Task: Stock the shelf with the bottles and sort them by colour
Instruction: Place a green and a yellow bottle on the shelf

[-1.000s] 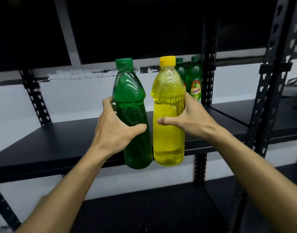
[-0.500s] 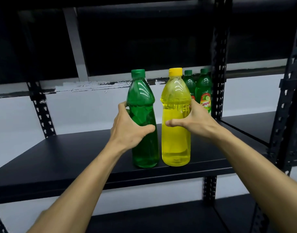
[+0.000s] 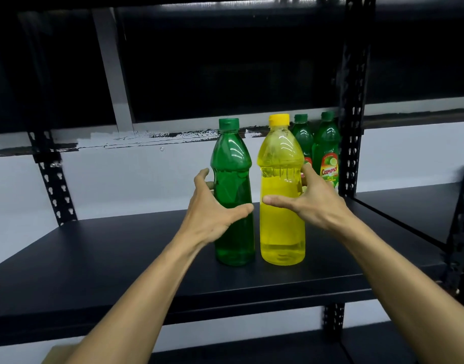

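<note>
Two labelled green plastic bottles (image 3: 326, 153) are standing at the back right of the matt black metal shelf board (image 3: 94, 258), just beside a perforated black steel upright (image 3: 353, 122). The left one of the pair is sitting behind the clear yellow plastic bottle with a yellow cap (image 3: 282, 227), which is hiding most of it; only its cap and shoulder are showing. A red label is readable on the right one.

The translucent green plastic bottle with a green cap (image 3: 234, 232) is standing upright on the shelf board, near its middle. The yellow bottle is standing upright just to its right; the two are very close, and contact cannot be confirmed. Both are smooth, with rounded shoulders and liquid filling the lower body.

The left hand (image 3: 212, 214) is curving around the green bottle, thumb across the front and fingers behind; whether it is gripping or loosely cupping cannot be told. The right hand (image 3: 308, 203) is doing likewise at the yellow bottle, thumb in front and fingers passing behind, grip equally unclear.

A second perforated upright (image 3: 52, 179) is rising at the rear left. A lower shelf board (image 3: 251, 350) is being cut off by the frame's bottom edge. The space above is too dark to make out.
</note>
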The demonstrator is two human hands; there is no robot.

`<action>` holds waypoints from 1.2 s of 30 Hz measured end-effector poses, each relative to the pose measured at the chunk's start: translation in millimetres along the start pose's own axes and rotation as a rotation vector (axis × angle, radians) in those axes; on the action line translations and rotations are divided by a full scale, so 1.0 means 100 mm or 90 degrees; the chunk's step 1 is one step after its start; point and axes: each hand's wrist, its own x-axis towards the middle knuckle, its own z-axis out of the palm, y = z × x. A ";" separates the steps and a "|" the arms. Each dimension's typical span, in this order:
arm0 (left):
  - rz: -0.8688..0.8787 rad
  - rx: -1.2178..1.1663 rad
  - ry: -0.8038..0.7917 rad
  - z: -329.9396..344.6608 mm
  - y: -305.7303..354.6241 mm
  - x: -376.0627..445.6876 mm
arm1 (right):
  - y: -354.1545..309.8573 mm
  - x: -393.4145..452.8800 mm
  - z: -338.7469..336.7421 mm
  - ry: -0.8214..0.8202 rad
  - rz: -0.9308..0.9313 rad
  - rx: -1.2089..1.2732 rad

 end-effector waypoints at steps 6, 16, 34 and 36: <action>-0.030 0.019 0.101 0.11 -0.10 -0.13 | 0.12 -0.02 -0.04 -0.137 0.021 0.324; -0.045 -0.267 0.006 0.09 -0.30 -0.10 | 0.09 -0.17 0.21 0.063 0.051 0.232; -0.064 -0.031 0.059 0.18 -0.14 -0.35 | 0.35 0.00 0.16 -0.230 -0.025 0.604; -0.067 -0.029 0.075 0.23 -0.15 -0.35 | 0.38 0.00 0.16 -0.255 -0.044 0.567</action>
